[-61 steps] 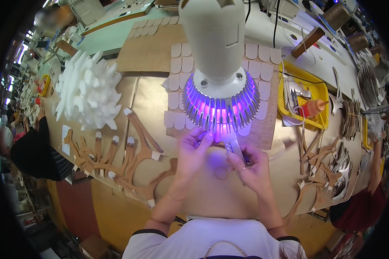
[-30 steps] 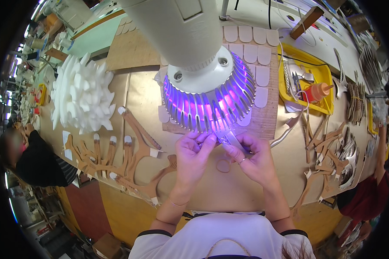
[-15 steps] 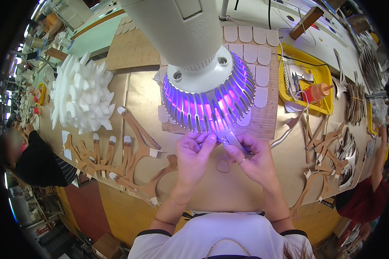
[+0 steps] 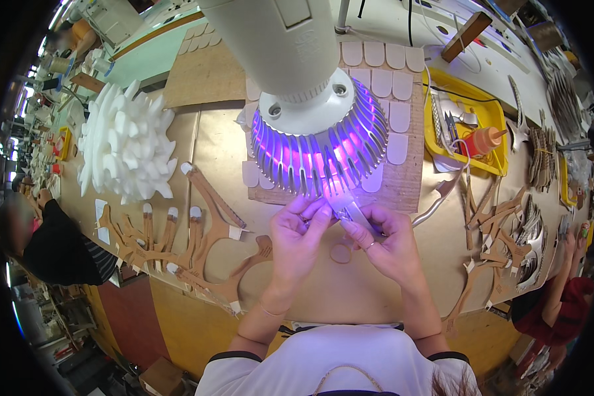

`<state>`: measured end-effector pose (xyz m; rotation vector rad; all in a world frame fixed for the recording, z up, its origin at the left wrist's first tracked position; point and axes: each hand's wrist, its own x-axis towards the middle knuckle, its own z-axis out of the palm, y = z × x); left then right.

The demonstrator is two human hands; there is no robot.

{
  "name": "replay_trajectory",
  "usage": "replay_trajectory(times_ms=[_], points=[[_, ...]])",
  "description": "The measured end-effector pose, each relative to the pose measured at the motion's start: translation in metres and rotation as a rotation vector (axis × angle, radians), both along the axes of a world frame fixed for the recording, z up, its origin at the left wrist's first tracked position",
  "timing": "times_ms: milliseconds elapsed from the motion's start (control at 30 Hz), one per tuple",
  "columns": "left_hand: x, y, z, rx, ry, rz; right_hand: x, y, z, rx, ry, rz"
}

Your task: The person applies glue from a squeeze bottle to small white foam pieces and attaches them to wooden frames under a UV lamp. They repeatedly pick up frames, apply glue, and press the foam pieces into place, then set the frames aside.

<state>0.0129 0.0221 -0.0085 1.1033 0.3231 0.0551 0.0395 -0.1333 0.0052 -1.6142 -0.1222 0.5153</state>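
Right hand (image 4: 384,239): gripping. Thumb laid over the pale strip (image 4: 354,212), fingers behind it. Strip slants up and left out of this grip, its lower end by the thumb and forefinger, its upper end close under the rim of the finned lamp (image 4: 320,142). Violet light falls on the strip and both sets of fingertips.

Left hand (image 4: 300,228): fingers curled in, thumb drawn up to them, tips just beside the strip's upper left side. Cannot tell whether they pinch its edge.

Strip is held above the table (image 4: 323,290), between the two hands, nearer the table's near edge than its far one. A small ring (image 4: 340,253) lies on the table below the strip, between the wrists.

Beyond the lamp, a cardboard sheet (image 4: 402,190) carries rows of pale rounded tabs (image 4: 399,115). Toward the table's right end, a yellow tray (image 4: 434,157) holds a red bottle (image 4: 478,144), tilted. Tangled brown pieces (image 4: 498,231) near the right edge. Branched brown straps (image 4: 221,290) along the near left edge; white spiky mass (image 4: 127,145) behind them, toward the far left corner.
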Motion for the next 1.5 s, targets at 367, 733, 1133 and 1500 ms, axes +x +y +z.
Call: replay_trajectory(times_ms=[367, 733, 1133, 1500], points=[[0.0005, -0.0004, 0.006, 0.004, -0.022, -0.004, -0.0016, -0.0009, 0.0017, -0.01, 0.012, -0.002], [-0.0001, 0.0005, 0.0026, 0.05, -0.012, -0.007, -0.0016, -0.0011, 0.0032, -0.001, 0.027, -0.003], [-0.002, -0.0001, 0.0027, -0.139, 0.061, 0.006, -0.0023, -0.0022, 0.0039, -0.018, 0.032, 0.014], [0.0019, 0.0029, 0.0012, -0.347, 0.023, -0.021, -0.0038, -0.0026, 0.0035, -0.034, 0.022, 0.019]])
